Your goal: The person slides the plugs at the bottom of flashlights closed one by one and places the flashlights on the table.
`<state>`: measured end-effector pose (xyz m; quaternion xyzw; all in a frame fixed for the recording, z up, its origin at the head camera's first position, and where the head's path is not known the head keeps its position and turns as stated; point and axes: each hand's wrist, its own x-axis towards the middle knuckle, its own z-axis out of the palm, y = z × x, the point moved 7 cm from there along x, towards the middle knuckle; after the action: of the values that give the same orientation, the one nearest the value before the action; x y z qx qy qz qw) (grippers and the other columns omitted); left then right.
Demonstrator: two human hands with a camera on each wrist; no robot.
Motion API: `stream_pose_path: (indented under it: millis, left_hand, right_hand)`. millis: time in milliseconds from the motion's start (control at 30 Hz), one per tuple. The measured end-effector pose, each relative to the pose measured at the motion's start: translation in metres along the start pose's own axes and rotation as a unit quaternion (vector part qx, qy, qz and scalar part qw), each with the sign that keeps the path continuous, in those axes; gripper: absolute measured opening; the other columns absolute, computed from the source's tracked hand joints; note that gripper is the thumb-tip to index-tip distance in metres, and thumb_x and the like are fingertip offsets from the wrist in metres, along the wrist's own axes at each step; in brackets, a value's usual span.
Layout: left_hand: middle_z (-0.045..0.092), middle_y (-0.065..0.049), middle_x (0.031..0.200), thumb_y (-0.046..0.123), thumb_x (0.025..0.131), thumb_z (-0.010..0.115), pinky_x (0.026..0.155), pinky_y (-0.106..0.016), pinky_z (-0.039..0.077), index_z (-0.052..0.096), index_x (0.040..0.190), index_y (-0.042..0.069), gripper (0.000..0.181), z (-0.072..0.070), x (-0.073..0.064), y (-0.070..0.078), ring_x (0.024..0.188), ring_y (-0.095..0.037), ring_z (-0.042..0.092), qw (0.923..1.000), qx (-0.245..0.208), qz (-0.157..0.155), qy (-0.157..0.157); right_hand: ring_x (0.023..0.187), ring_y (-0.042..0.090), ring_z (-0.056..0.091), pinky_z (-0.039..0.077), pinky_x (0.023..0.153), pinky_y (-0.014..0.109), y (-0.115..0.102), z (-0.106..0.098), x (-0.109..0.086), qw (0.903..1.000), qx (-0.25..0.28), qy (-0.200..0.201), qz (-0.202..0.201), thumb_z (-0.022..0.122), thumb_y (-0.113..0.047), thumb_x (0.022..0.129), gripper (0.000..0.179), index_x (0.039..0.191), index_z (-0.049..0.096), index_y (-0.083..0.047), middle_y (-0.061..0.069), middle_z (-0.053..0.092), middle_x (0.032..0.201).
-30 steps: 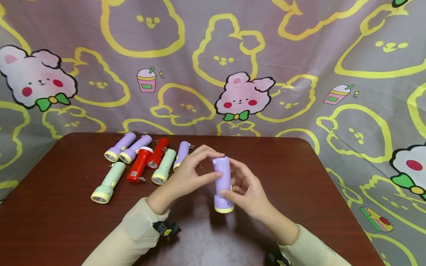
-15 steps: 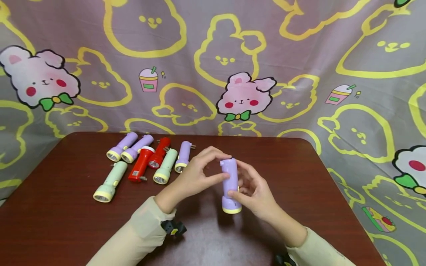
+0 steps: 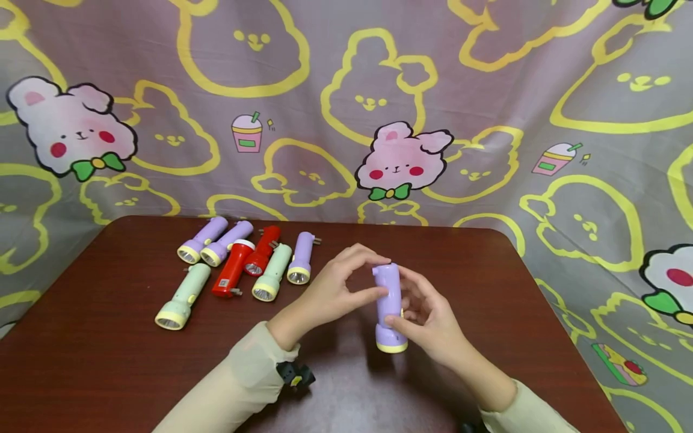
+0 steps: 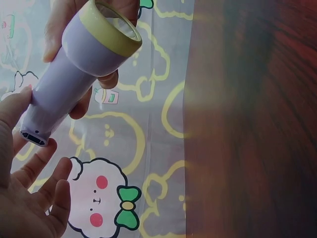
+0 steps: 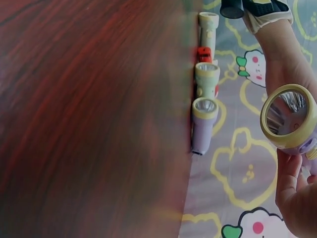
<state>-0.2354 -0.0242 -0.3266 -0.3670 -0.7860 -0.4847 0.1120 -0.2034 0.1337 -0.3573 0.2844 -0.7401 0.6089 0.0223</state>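
A lilac flashlight (image 3: pixel 387 310) with a pale yellow rim is held tail up, slightly tilted, above the table in the head view. My left hand (image 3: pixel 342 285) pinches its tail end, thumb against the barrel and index finger on the top. Lower down, my right hand (image 3: pixel 435 322) grips the barrel near the lamp head, thumb in front and fingers behind. The left wrist view shows the flashlight (image 4: pixel 64 82) with a dark slot at its tail end. From the right wrist, its clear lens (image 5: pixel 287 116) faces the camera; the lamp appears unlit.
Several flashlights lie on the dark wooden table (image 3: pixel 97 337) to the left: lilac ones such as the nearest lilac flashlight (image 3: pixel 301 257), red ones like the front red flashlight (image 3: pixel 233 270), and a green flashlight (image 3: pixel 186 294) closest to me. A cartoon-patterned curtain (image 3: pixel 314 60) hangs behind.
Both hands and the lilac flashlight between them have shifted right, keeping the same hold. The lilac flashlight lying behind my left hand has come fully into view. The camera has turned slightly left.
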Motion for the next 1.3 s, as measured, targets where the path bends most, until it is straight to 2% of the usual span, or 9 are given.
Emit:
stream_pose_path:
  millis: [200,300,567,733,967,1233,1300]
  left_hand:
    - [0.061,0.005,0.113,0.025,0.083,0.082,0.096,-0.029,0.051,0.067,0.123,0.016,0.044,0.008,0.006,-0.002,0.110,-0.009,0.056,0.9999,0.003,-0.007,-0.012]
    - [0.061,0.005,0.112,0.026,0.083,0.082,0.095,-0.029,0.052,0.068,0.123,0.015,0.043,0.013,0.009,-0.004,0.110,-0.013,0.058,0.9998,0.008,-0.008,-0.017]
    - [0.062,0.005,0.110,0.027,0.083,0.082,0.089,-0.027,0.052,0.069,0.123,0.014,0.044,0.025,0.017,-0.008,0.108,-0.017,0.059,0.9988,0.023,-0.017,-0.041]
    - [0.064,0.003,0.112,0.030,0.084,0.080,0.091,-0.032,0.052,0.069,0.124,0.016,0.043,0.035,0.024,-0.010,0.111,-0.021,0.058,0.9966,0.046,-0.029,-0.062]
    - [0.064,0.004,0.112,0.034,0.085,0.079,0.088,-0.029,0.051,0.069,0.124,0.020,0.042,0.047,0.029,-0.017,0.109,-0.014,0.054,0.9923,0.087,-0.045,-0.077]
    - [0.065,0.003,0.113,0.032,0.086,0.078,0.089,-0.033,0.051,0.070,0.124,0.019,0.041,0.061,0.037,-0.028,0.108,-0.018,0.056,0.9906,0.069,-0.068,-0.096]
    - [0.065,0.003,0.112,0.031,0.086,0.078,0.089,-0.034,0.052,0.069,0.125,0.019,0.041,0.065,0.037,-0.032,0.108,-0.021,0.057,0.9897,0.063,-0.075,-0.104]
  right_hand:
    - [0.080,0.010,0.061,0.054,0.067,0.023,0.000,-0.008,-0.004,1.0000,-0.004,0.002,-0.008,0.072,0.011,0.082,0.071,0.145,0.042,-0.001,-0.006,0.065,0.111]
    - [0.079,0.009,0.060,0.054,0.066,0.023,0.001,-0.012,-0.006,0.9999,-0.010,0.004,-0.010,0.072,0.012,0.082,0.071,0.145,0.042,0.000,-0.007,0.065,0.111]
    - [0.078,0.006,0.060,0.054,0.064,0.022,0.010,-0.022,-0.012,0.9997,-0.020,0.008,0.007,0.071,0.012,0.082,0.070,0.144,0.041,0.002,-0.013,0.066,0.111]
    - [0.077,0.006,0.060,0.054,0.062,0.022,0.015,-0.030,-0.016,0.9991,-0.038,0.017,0.013,0.071,0.013,0.081,0.069,0.143,0.042,0.004,-0.014,0.066,0.109]
    - [0.074,0.007,0.059,0.054,0.061,0.023,0.023,-0.039,-0.020,0.9972,-0.066,0.017,0.029,0.072,0.011,0.081,0.068,0.141,0.042,0.005,-0.017,0.064,0.108]
    - [0.071,0.009,0.059,0.055,0.062,0.024,0.033,-0.048,-0.020,0.9963,-0.069,0.017,0.048,0.073,0.010,0.081,0.067,0.141,0.043,0.006,-0.018,0.064,0.106]
    - [0.070,0.009,0.059,0.055,0.063,0.024,0.035,-0.049,-0.020,0.9961,-0.070,0.014,0.052,0.073,0.009,0.081,0.067,0.140,0.043,0.006,-0.013,0.065,0.107]
